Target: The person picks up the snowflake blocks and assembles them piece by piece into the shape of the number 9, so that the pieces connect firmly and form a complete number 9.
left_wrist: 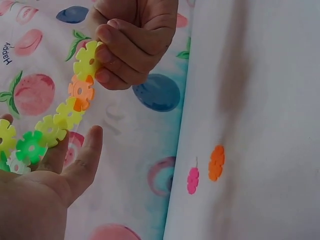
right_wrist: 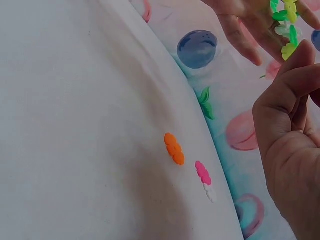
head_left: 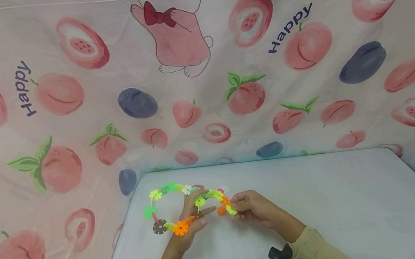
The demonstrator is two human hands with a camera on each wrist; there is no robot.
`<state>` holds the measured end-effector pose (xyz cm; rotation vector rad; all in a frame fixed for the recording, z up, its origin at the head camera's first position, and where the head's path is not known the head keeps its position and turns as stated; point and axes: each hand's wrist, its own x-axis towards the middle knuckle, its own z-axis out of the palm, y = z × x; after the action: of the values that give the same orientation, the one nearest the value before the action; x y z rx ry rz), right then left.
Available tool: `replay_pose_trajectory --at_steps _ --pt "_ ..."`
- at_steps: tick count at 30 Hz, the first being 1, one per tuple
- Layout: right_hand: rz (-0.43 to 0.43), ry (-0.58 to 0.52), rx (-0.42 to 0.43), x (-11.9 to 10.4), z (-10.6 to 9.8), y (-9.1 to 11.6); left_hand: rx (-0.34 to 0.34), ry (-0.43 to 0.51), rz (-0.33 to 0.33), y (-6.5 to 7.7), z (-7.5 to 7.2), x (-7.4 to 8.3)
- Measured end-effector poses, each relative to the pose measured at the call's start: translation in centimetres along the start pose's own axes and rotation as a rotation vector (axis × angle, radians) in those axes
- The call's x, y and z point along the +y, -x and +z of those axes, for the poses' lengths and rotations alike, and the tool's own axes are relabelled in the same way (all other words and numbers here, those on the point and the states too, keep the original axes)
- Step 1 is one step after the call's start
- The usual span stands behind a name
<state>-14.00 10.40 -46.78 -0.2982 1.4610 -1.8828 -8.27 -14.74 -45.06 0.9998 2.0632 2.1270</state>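
A chain of flower-shaped plastic discs (head_left: 180, 228) in yellow, green, orange, white and brown hangs in a wide loop above the table. My left hand (head_left: 189, 206) carries it, fingers extended and spread, the chain lying across them. At the chain's right end, a yellow disc (left_wrist: 86, 62) is pinched between the thumb and fingers of my right hand (head_left: 255, 209). Beside that yellow disc is an orange one (left_wrist: 80, 92). The right wrist view shows my right hand (right_wrist: 287, 130) from the side, its fingertips partly hidden.
Loose on the white table (head_left: 326, 193) lie some orange discs (right_wrist: 174, 149) and a pink disc (right_wrist: 203, 173) joined to a white one (right_wrist: 210, 193). A fruit-patterned curtain (head_left: 189, 86) hangs behind the table and along its left side.
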Motion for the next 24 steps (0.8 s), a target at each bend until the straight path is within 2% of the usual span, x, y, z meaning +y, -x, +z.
replay_pose_trajectory --at_steps 6,15,18,24 --pt "-0.006 -0.020 -0.025 -0.03 -0.07 0.10 0.003 -0.021 0.009 0.03 0.06 -0.12" --pt "-0.022 -0.122 -0.027 0.24 -0.15 0.09 0.015 -0.037 0.003 0.16 -0.05 -0.13" --pt "-0.018 -0.139 -0.045 0.26 -0.03 0.04 0.015 -0.047 -0.026 0.18 -0.06 -0.02" --pt "-0.010 -0.172 -0.068 0.58 0.10 -0.13 0.015 -0.091 -0.130 0.52 -0.11 0.27"
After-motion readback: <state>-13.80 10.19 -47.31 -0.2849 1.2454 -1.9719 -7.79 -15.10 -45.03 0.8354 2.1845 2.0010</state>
